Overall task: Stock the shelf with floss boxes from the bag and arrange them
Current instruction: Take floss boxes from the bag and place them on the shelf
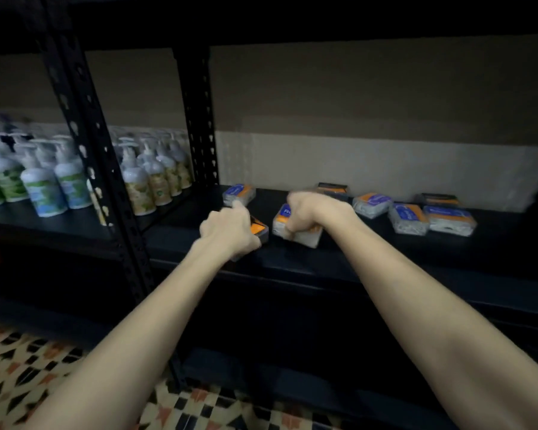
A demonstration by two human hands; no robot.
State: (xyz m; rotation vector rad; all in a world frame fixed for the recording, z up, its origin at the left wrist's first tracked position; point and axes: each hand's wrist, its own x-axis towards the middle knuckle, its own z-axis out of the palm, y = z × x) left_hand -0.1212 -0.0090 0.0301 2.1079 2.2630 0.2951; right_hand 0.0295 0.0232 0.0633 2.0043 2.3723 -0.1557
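Both my arms reach onto a black shelf [370, 262]. My left hand [230, 228] is closed over a floss box with an orange and black face [259, 230] near the shelf's front edge. My right hand [311, 212] grips a clear floss box with a blue and orange label [298, 235] just to the right of it. Several more floss boxes lie flat on the shelf: one at the back left [239, 193], one behind my right hand [333, 189], and a loose group at the right [416, 214]. The bag is out of view.
A black perforated upright [199, 119] separates this bay from the left bay, where several white pump bottles [44, 178] stand in rows. A beige wall backs the shelf. Patterned floor tiles [22, 367] show at the lower left.
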